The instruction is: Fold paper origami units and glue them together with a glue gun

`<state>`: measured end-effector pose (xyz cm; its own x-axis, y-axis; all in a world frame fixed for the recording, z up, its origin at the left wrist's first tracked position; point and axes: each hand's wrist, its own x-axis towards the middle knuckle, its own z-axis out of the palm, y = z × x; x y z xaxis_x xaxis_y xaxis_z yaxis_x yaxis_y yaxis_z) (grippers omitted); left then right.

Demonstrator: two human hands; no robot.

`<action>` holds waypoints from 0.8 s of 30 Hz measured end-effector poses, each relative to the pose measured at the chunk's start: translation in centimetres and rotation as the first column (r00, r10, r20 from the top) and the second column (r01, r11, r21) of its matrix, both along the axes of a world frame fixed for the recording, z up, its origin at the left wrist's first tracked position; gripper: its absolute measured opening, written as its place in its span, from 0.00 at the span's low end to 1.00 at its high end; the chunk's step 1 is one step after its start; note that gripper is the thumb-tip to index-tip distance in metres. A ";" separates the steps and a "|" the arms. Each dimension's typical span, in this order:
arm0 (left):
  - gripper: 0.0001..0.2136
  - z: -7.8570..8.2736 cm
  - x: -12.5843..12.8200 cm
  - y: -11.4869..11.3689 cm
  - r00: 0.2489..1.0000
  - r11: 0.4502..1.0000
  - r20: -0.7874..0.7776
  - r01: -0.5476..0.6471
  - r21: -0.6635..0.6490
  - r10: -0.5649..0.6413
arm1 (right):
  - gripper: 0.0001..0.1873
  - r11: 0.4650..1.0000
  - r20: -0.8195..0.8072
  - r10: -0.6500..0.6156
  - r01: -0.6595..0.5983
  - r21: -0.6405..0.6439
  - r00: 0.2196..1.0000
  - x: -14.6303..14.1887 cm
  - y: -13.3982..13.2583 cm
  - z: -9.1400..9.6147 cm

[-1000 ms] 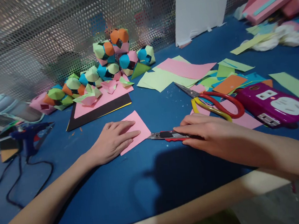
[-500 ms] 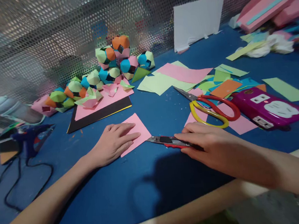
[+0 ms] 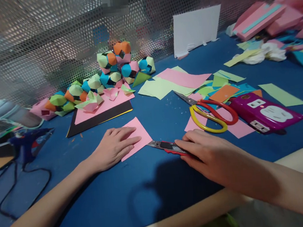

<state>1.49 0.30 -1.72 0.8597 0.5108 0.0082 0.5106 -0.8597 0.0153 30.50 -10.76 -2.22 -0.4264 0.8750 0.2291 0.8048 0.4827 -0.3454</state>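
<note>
A pink piece of paper (image 3: 142, 131) lies on the blue tabletop (image 3: 101, 200). Across its left part my left hand (image 3: 114, 148) rests flat, fingers stretched out and holding nothing. My right hand (image 3: 204, 151) is closed around a red and black utility knife (image 3: 168, 147), whose blade points left and meets the right corner of the paper. Just beyond that hand lie scissors (image 3: 216, 116) with one red and one yellow handle loop, blades pointing away to the left. The knife's rear end is hidden in my palm.
Folded paper balls (image 3: 112, 78) are stacked against the perforated metal screen (image 3: 53, 41). A blue glue gun (image 3: 27, 143) with its cord lies at left, near a cup (image 3: 12, 112). At right are a purple power strip (image 3: 268, 113), paper scraps (image 3: 223, 94) and a white board (image 3: 197, 30).
The view has shifted slightly, so most things sit a little lower and further left. Both hands keep about the same positions on the paper and knife.
</note>
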 end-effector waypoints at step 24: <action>0.18 0.2 0.1 -0.1 0.999 1.000 -0.031 -0.019 -0.023 0.019 | 0.08 0.999 -0.013 0.020 -0.019 0.027 1.000 -0.9 0.0 0.0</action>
